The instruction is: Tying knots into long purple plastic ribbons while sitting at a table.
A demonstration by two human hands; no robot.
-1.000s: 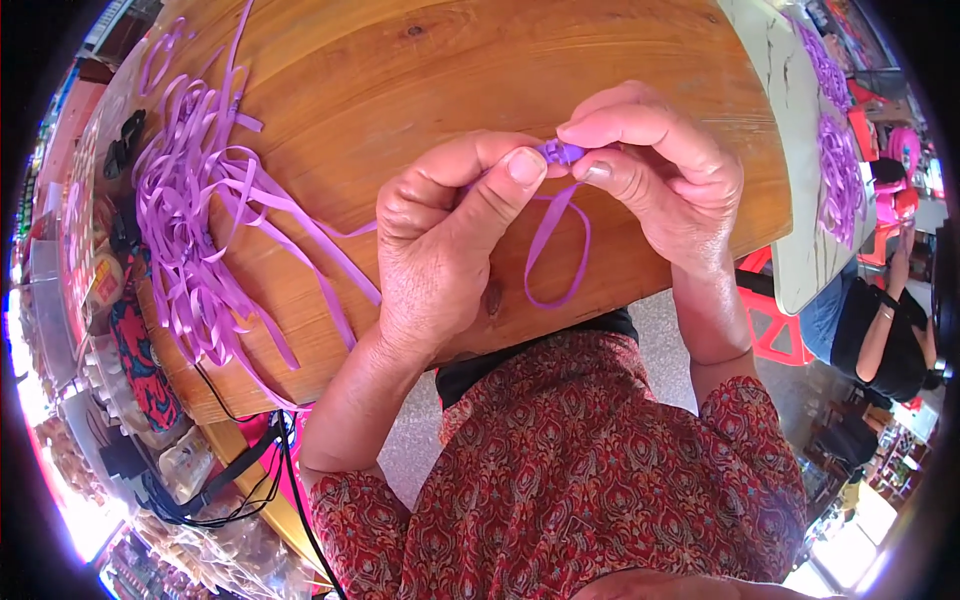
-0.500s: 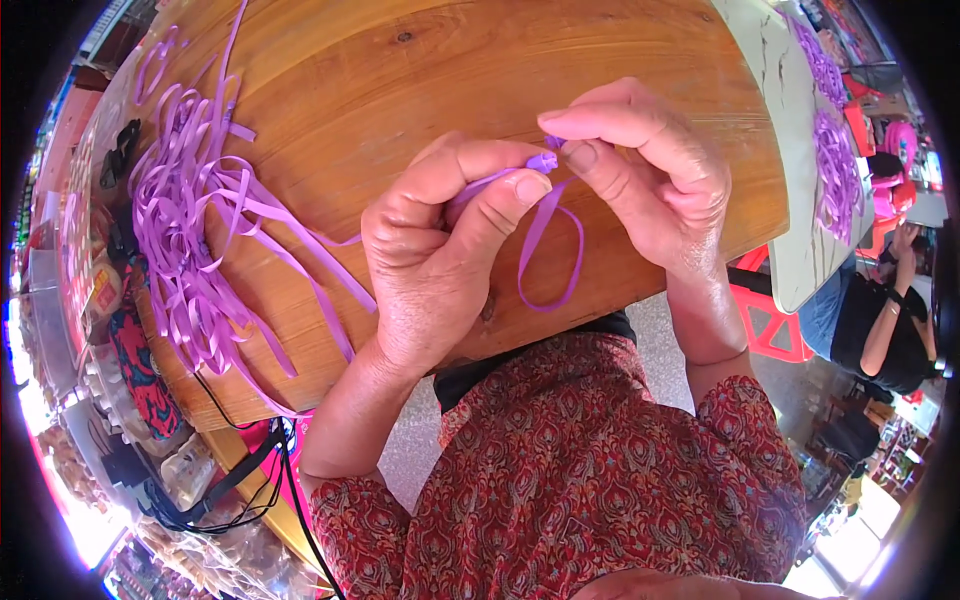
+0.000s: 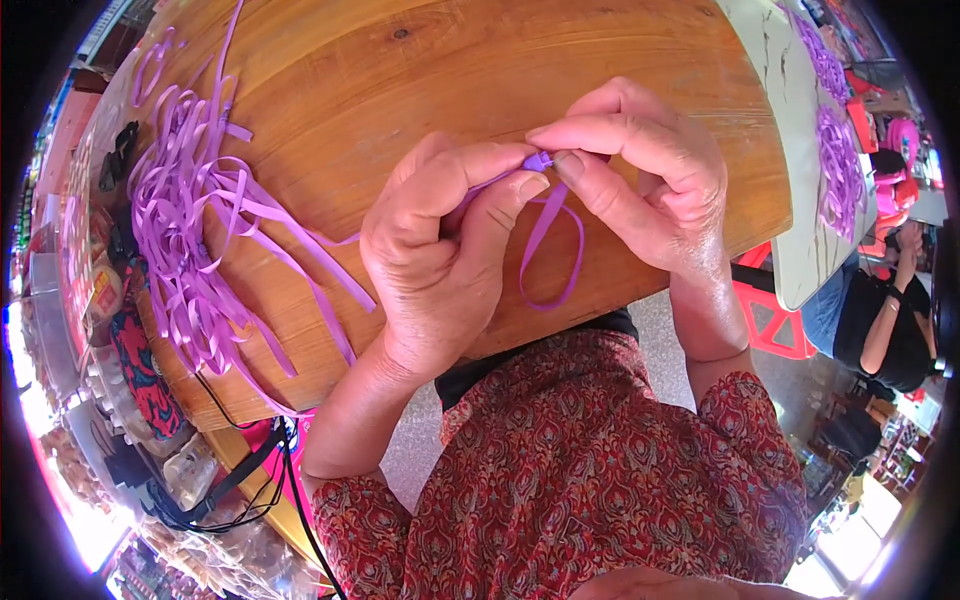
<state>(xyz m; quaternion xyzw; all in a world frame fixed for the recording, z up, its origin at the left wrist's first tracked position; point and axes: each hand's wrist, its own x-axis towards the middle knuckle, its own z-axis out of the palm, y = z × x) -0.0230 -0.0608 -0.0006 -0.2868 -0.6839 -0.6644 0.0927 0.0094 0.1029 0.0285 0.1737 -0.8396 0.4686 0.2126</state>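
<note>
Between the fingertips of both hands, above the wooden table (image 3: 400, 90), is a small folded or rolled knob of purple ribbon (image 3: 539, 160). My left hand (image 3: 425, 240) pinches it from the left with thumb and forefinger. From the other side, my right hand (image 3: 655, 185) closes thumb and forefinger at its tip, on the ribbon. A narrow ribbon loop (image 3: 578, 265) hangs below the knob, between the hands. What lies deep inside the left fingers is hidden.
A tangled heap of purple ribbons (image 3: 185, 230) covers the table's left side, with loose ends trailing toward my left wrist. More ribbon bundles (image 3: 838, 165) lie on a pale marbled surface (image 3: 800, 255) at right. Black cables (image 3: 285, 470) hang at the lower left. Another person (image 3: 885, 320) is at far right.
My right fingertips have moved slightly left and now meet the ribbon knob, closing the small gap between the hands. The left thumb has shifted a little. The hanging loop is nearly unchanged.
</note>
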